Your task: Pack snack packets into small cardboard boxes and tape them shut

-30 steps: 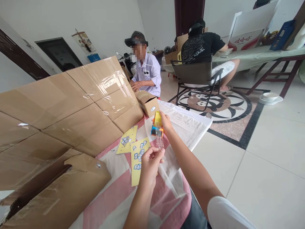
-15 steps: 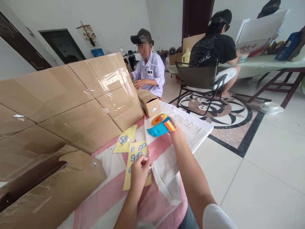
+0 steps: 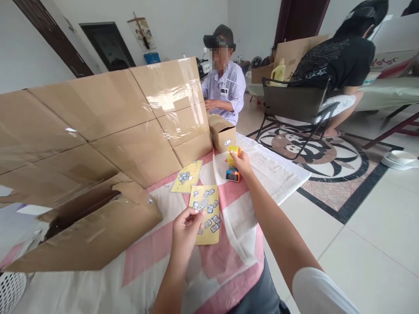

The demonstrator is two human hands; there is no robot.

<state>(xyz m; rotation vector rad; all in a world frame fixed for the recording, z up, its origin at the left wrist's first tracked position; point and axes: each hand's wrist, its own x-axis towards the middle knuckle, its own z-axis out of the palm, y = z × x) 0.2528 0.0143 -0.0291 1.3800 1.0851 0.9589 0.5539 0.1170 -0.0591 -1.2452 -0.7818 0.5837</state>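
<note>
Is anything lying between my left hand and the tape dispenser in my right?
Only the yellow sticker card lies between: the left hand pinches its near edge. Beyond it, bare pink-and-white cloth runs to the tape dispenser in the right hand.

A wall of taped cardboard boxes [image 3: 108, 117] stands along the pink-and-white cloth [image 3: 153, 257], with a torn-open box [image 3: 94, 226] lying in front and a small box [image 3: 222, 133] at the far end. Behind it sits a person in a light shirt [image 3: 225, 87]. Another person in a black shirt [image 3: 340, 56] sits on a folding chair [image 3: 294, 113], and a white bowl [image 3: 401, 158] rests on the tiled floor.
</note>
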